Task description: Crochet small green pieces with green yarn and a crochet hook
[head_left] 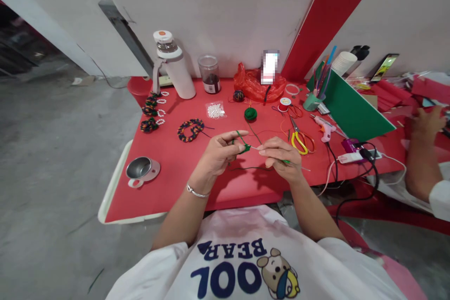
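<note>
Between finger and thumb, my left hand (222, 151) pinches a small piece of green crochet (246, 148), and green yarn loops over its raised index finger. A crochet hook (286, 161) with a green grip lies in the closed fingers of my right hand (282, 157), its tip at the crochet piece. From there a strand runs back to the green yarn ball (251, 114). Left of my hands lies a dark multicoloured crocheted ring (190, 130) with a loose tail. Beyond it is a bag of white beads (215, 110).
A metal cup (142, 169) stands near the left edge, with a white flask (177, 70) and a jar (209, 75) behind. Yellow-handled scissors (298, 140), a pink glue gun (325, 129) and a power strip (355, 156) lie right. Another person's hand (427, 124) is at far right.
</note>
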A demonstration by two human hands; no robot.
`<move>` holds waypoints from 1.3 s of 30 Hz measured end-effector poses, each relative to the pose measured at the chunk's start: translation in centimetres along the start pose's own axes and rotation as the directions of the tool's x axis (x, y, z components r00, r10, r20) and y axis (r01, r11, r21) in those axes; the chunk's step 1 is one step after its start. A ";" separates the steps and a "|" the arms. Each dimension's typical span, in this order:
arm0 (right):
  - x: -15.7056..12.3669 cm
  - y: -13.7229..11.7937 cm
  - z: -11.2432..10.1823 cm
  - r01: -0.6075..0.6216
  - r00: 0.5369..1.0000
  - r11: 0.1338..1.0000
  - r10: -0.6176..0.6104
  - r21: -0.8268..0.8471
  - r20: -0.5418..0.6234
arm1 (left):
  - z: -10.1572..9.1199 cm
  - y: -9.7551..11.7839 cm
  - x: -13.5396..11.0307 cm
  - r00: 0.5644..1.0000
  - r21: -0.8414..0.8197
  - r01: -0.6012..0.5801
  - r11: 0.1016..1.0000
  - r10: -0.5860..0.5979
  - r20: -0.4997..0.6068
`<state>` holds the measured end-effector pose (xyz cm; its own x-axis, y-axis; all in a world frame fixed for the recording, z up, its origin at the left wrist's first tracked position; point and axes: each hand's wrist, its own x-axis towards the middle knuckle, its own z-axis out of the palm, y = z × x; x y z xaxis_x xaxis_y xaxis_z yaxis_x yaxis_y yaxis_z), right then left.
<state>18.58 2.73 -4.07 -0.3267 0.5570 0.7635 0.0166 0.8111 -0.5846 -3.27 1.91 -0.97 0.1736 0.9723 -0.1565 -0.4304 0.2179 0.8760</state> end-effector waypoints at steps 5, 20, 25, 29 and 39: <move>0.3 -1.0 -0.6 0.003 1.000 1.000 -0.003 0.002 0.022 | 0.1 0.2 0.1 0.999 0.067 -0.005 0.998 0.003 0.040; -1.7 -0.6 2.7 -0.300 0.898 0.918 0.364 0.260 -0.249 | 1.8 -0.9 -0.2 0.988 0.155 -0.152 0.976 0.145 0.053; -0.9 -1.7 4.1 -0.177 0.920 0.975 0.116 -0.133 -0.374 | 3.4 -1.6 -0.5 0.941 0.200 -0.282 0.939 0.311 -0.134; -0.5 -1.5 4.5 -0.086 0.921 0.965 -0.018 -0.249 -0.389 | 3.4 -1.6 -0.4 0.970 0.052 -0.207 0.977 0.212 -0.116; -1.0 -0.1 2.5 -0.091 0.967 0.996 0.090 0.005 -0.238 | 1.4 -0.5 -0.2 0.999 -0.128 0.045 0.991 -0.042 0.023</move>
<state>16.56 1.64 -5.46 -0.0896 0.6538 0.7514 0.0417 0.7562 -0.6530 -1.83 1.45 -0.70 0.2123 0.9600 -0.1826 -0.5319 0.2703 0.8025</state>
